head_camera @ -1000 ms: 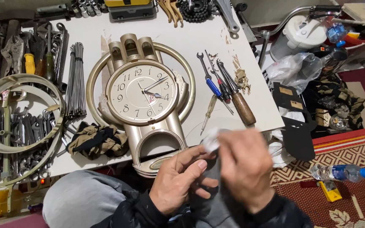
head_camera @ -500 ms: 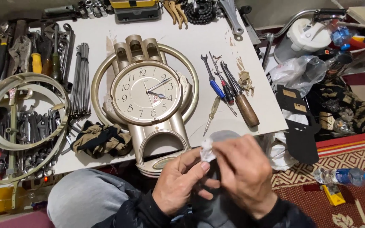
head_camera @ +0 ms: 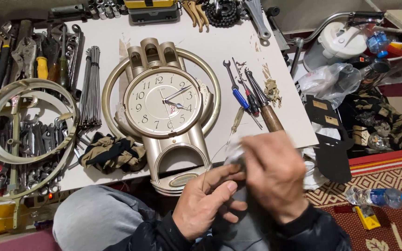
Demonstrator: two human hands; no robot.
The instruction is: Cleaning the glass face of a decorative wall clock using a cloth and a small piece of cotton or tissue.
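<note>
A gold-coloured wall clock (head_camera: pixel 163 104) with a round white face lies flat on the white table (head_camera: pixel 117 42) in front of me. Below its lower end, over my lap, my left hand (head_camera: pixel 208 204) pinches a small clear curved piece (head_camera: pixel 212 155) whose thin edge shows above my fingers. My right hand (head_camera: pixel 273 174) is closed on a small white cloth (head_camera: pixel 234 149) pressed against that piece. Motion blurs the right hand. Both hands sit close together at the table's front edge.
Screwdrivers and a spanner (head_camera: pixel 247 95) lie right of the clock. A bundle of thin metal rods (head_camera: pixel 89 88) and a crumpled rag (head_camera: pixel 112 153) lie to its left. A metal rim (head_camera: pixel 22 125) over wrenches sits far left. A water bottle (head_camera: pixel 378 197) lies on the patterned rug.
Both hands stay together below the clock, the right hand shifting slightly with the cloth over the clear piece. The view has drifted a little.
</note>
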